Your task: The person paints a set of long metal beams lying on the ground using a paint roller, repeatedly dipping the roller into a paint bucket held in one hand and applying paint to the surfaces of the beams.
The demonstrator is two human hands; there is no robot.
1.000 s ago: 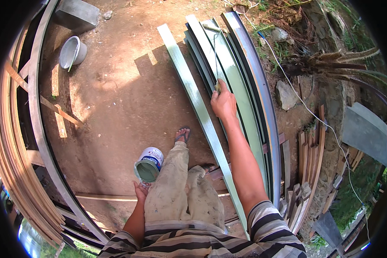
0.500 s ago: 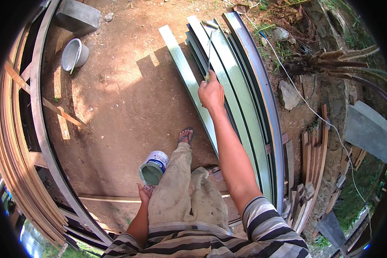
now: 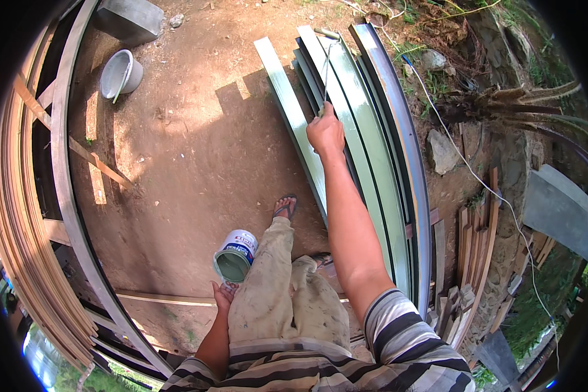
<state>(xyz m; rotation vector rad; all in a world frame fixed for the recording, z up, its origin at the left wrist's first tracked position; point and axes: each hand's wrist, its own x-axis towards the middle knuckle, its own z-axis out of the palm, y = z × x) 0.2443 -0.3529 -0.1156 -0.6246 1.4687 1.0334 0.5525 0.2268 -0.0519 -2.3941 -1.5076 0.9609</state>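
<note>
- Right hand [image 3: 326, 134]: is gripping the roller [image 3: 327, 32] by its handle; the fingers are wrapping around the handle and pressing together on it.
- Roller: its head is sitting at the far end of the green beams [image 3: 369, 157], the thin rod running back toward the hand; whether the head is touching paintwork is too small to tell.
- Left hand [image 3: 225, 296]: is holding the can [image 3: 236, 253] at its near rim, low beside the left trouser leg [image 3: 268, 274]; the fingers are closing on the rim, their tips being partly hidden.
- Can: is tilting its open mouth toward the wearer and is showing green paint [image 3: 232, 266] inside.
- Beams: are lying side by side on the ground, right of the wearer's feet; their pale green faces are shining in places.
- Bar [image 3: 286, 98]: is lying apart, just left of the beams, also green and glossy.
- Surroundings: a grey tub [image 3: 121, 74] is standing near a concrete block [image 3: 132, 19] at far left; a white cable [image 3: 467, 159] is running past a rock [image 3: 443, 151] at right.
</note>
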